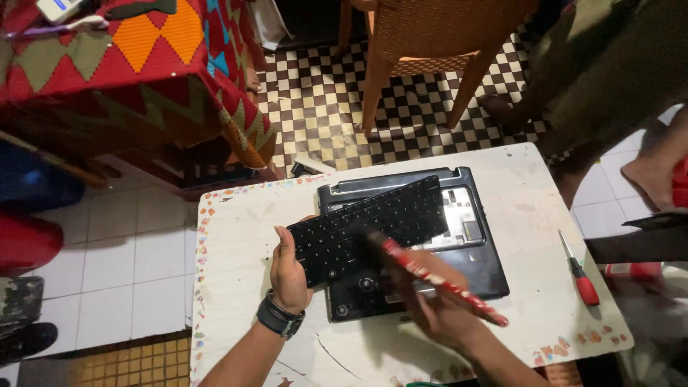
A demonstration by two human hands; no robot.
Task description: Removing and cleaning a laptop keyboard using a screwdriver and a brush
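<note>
A black laptop base (481,271) lies on a small white table (236,236), its keyboard lifted off. My left hand (288,274), with a dark watch on the wrist, grips the left end of the loose black keyboard (365,223) and holds it tilted above the base. My right hand (433,309) is blurred and holds a red patterned brush (441,279) whose dark head rests on the middle of the keyboard.
A red-handled screwdriver (579,272) lies on the table's right side. A wooden chair (423,50) stands behind on the checkered floor. At the far left a table is draped in a red patterned cloth (129,64). A person's foot (656,172) is at the right edge.
</note>
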